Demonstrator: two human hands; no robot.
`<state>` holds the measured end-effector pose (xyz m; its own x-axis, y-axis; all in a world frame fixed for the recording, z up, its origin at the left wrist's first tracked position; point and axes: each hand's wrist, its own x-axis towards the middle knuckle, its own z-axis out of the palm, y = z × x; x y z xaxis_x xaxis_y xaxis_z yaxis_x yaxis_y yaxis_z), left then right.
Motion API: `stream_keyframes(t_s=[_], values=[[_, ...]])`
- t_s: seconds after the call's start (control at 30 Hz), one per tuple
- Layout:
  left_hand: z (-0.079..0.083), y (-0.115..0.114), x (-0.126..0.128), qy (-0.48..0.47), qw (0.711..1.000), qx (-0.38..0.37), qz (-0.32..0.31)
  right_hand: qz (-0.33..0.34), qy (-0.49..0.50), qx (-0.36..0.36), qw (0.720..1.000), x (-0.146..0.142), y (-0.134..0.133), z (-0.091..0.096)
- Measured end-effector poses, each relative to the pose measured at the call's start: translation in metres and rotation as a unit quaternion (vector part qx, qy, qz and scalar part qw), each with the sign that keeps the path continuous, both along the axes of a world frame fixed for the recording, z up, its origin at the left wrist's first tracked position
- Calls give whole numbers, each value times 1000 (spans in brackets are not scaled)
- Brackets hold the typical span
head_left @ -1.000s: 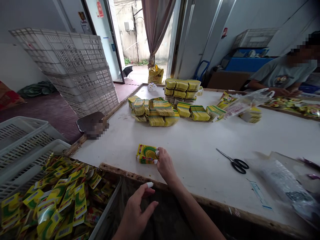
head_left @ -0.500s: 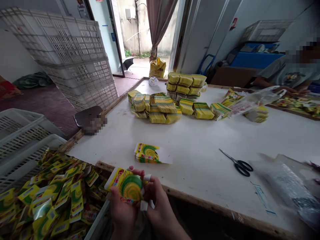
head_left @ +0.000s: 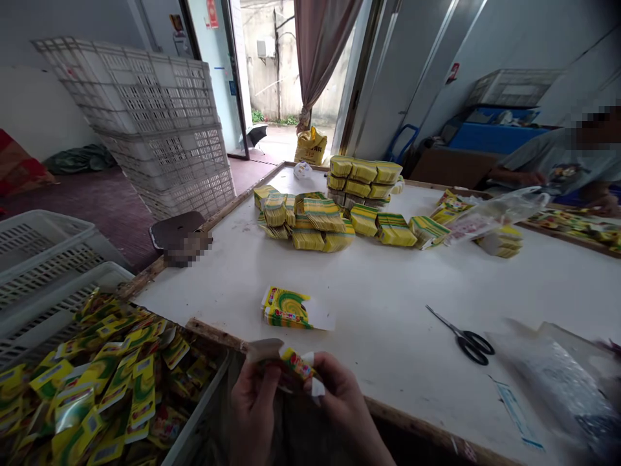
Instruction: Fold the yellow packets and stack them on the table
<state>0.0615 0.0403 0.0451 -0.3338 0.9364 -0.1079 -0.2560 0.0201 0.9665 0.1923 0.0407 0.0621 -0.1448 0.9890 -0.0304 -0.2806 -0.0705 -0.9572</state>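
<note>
A small yellow-and-green printed carton [head_left: 297,364] is between my two hands, just above the table's near edge, turned so that one side and a grey-white flap show. My left hand [head_left: 258,395] grips its left end, thumb on the near side. My right hand [head_left: 337,388] pinches the right end; white wraps show at its thumb and finger. Another carton of the same print [head_left: 291,307] lies on the white table [head_left: 378,285] beyond my hands, its right end open with a white flap out. What is inside the held carton is hidden.
Flat carton stacks [head_left: 315,223] stand at the table's back. Scissors [head_left: 463,336] and a clear plastic bag [head_left: 563,369] lie to the right. At left, a crate [head_left: 194,414] holds many yellow packets. White crates [head_left: 160,129] are stacked behind. A person [head_left: 563,162] sits across at right.
The carton in my hands has been turned from its broad printed face to its side, with a flap now standing out. My hands have moved slightly right. Across the table, the person's hands have moved apart.
</note>
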Motion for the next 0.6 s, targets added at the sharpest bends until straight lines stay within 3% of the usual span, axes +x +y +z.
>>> stream_keyframes(t_s=[0.1,0.17,0.23,0.33,0.4,0.43,0.47,0.53,0.6], values=[[3,2,-18,-22,996,14,-86,-12,-118,71,990,26,1,10],[12,4,-37,-44,983,49,-169,-22,-215,180,960,42,1,22],[25,4,-54,-38,967,83,-238,-19,-322,293,900,51,0,36],[40,1,-58,133,937,73,-316,42,-456,404,792,49,-5,53],[40,-2,-46,236,910,56,-336,78,-490,440,749,42,-10,55],[36,-4,-37,266,904,56,-330,70,-488,445,748,38,-12,52],[31,-5,-29,287,903,61,-314,25,-477,433,764,35,-14,47],[15,-8,-17,324,907,77,-257,-103,-415,355,831,31,-16,33],[-2,-13,-12,353,910,97,-195,-156,-316,226,908,28,-17,17]])
